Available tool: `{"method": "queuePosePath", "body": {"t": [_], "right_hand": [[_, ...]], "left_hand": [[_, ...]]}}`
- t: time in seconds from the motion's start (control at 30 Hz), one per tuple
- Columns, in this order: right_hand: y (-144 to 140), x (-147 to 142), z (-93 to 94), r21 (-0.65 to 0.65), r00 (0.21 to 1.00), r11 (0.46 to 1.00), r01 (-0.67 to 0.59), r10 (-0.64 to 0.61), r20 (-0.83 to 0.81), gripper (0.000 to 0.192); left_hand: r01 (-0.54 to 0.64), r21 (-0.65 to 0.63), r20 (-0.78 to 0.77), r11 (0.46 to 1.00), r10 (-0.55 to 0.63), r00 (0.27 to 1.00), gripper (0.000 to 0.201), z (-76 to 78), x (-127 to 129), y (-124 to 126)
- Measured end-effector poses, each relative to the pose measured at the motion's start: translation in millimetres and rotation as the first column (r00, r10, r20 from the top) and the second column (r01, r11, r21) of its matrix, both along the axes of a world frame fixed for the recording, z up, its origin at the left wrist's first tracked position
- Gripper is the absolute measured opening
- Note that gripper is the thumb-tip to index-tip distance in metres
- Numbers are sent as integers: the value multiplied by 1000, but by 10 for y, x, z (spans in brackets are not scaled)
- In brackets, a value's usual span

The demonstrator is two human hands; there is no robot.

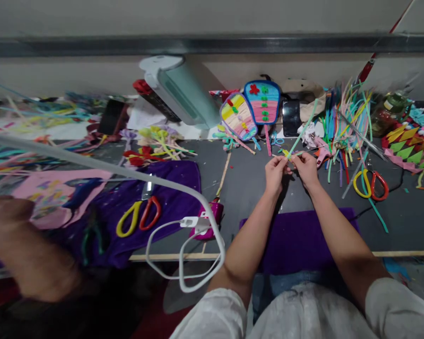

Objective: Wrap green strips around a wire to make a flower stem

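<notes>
My left hand (276, 170) and my right hand (305, 168) meet over the dark table, fingers closed in pinches. Between their fingertips is a pale green pipe cleaner (306, 123), its long end slanting up and to the right. A small yellow piece (286, 153) shows at the left fingertips; how it joins the green one is too small to tell. Just beyond my hands lie two fan-shaped pipe-cleaner pieces, one blue-edged (263, 102) and one yellow and pink (237, 115). Close to my right hand is a pink glue gun (324, 151), partly hidden.
Red-and-yellow scissors (371, 184) lie right, beside bundled pipe cleaners (349, 122). A purple cloth (304, 240) covers the front edge. At left, a white cable (198, 188) crosses above a power adapter (207, 221), more scissors (139, 216) and another person's blurred arm (28, 254).
</notes>
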State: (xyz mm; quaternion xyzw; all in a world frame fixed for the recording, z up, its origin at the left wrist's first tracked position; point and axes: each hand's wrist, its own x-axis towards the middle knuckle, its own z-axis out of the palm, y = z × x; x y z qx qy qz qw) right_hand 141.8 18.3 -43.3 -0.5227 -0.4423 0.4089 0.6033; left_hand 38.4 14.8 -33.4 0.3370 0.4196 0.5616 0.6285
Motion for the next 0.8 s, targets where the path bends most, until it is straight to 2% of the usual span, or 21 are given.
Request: {"method": "queuePosePath", "body": {"t": [0.13, 0.27, 0.37, 0.5, 0.63, 0.73, 0.8], "right_hand": [[-34, -13, 16, 111, 975, 994, 24, -48, 215, 15], [-86, -30, 54, 244, 886, 969, -21, -95, 453, 14], [-98, -29, 66, 282, 849, 959, -36, -119, 514, 14], [-75, -11, 55, 221, 916, 975, 4, -92, 389, 15], [-27, 10, 23, 68, 994, 998, -18, 10, 112, 21], [6, 24, 2, -9, 997, 999, -41, 40, -63, 25], [18, 28, -7, -25, 993, 999, -42, 39, -112, 24]], "left_hand": [[43, -111, 118, 993, -29, 993, 21, -11, -4, 29], [129, -242, 255, 962, -65, 965, 12, -35, -26, 88], [170, -265, 285, 949, -91, 954, 13, -46, -42, 109], [142, -157, 172, 977, -114, 978, 24, -32, -54, 82], [54, -7, 58, 999, -53, 997, 30, -15, -39, 42], [-5, 110, -30, 994, 8, 1000, 29, -16, -10, 23], [-37, 165, -75, 986, 50, 996, 28, -22, 10, 13]]}}
